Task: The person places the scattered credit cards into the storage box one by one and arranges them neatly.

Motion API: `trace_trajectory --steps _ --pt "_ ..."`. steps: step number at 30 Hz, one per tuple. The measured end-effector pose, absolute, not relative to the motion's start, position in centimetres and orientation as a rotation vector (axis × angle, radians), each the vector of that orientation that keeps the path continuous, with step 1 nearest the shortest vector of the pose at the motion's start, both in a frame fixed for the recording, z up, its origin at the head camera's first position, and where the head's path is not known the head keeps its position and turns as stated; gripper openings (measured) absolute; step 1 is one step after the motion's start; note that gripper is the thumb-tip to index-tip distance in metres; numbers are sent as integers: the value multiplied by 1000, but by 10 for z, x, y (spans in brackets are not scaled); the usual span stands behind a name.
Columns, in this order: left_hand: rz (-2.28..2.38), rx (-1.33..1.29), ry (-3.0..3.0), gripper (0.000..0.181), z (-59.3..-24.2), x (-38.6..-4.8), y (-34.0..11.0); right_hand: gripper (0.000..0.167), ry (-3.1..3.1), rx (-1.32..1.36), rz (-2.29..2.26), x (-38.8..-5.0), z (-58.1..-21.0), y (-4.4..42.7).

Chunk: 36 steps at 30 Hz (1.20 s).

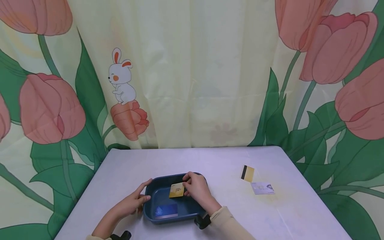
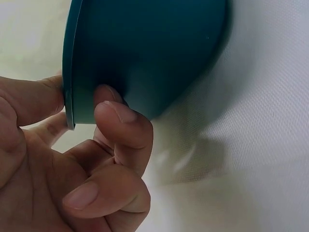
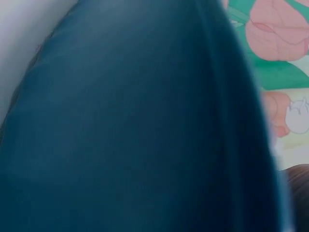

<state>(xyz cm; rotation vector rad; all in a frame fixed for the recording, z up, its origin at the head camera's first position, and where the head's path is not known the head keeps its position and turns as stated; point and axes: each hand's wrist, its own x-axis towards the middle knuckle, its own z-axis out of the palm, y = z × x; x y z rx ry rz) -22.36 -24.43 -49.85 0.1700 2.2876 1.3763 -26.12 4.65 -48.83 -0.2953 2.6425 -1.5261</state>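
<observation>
A dark blue rectangular tray (image 1: 183, 213) rests on the table, with a blue card (image 1: 166, 211) lying in its front left part. My left hand (image 1: 129, 202) grips the tray at its left end. In the left wrist view, the thumb and a finger lie at the rim (image 2: 69, 72) while other fingers curl against the outer wall. Over the tray, my right hand (image 1: 198, 188) pinches a gold card (image 1: 176, 190) by its right edge. The tray's outer wall (image 3: 130, 116) fills most of the right wrist view, hiding the fingers' grip there.
Right of the tray, a yellow card with a black stripe (image 1: 247, 173) and a pale purple card (image 1: 262, 188) lie on the white tablecloth (image 1: 228, 160), their corners close together. Behind the table hangs a curtain (image 1: 210, 73) printed with tulips and a rabbit.
</observation>
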Motion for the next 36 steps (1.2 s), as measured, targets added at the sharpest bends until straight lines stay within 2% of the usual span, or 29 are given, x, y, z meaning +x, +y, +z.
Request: trace_trajectory --steps 16,36 --pt "1341 135 2319 72 -499 -223 -244 6 2588 -302 -1535 -257 -498 33" --pt "1335 108 2339 72 -500 -224 -241 33 2539 -482 -1278 -253 -505 32"
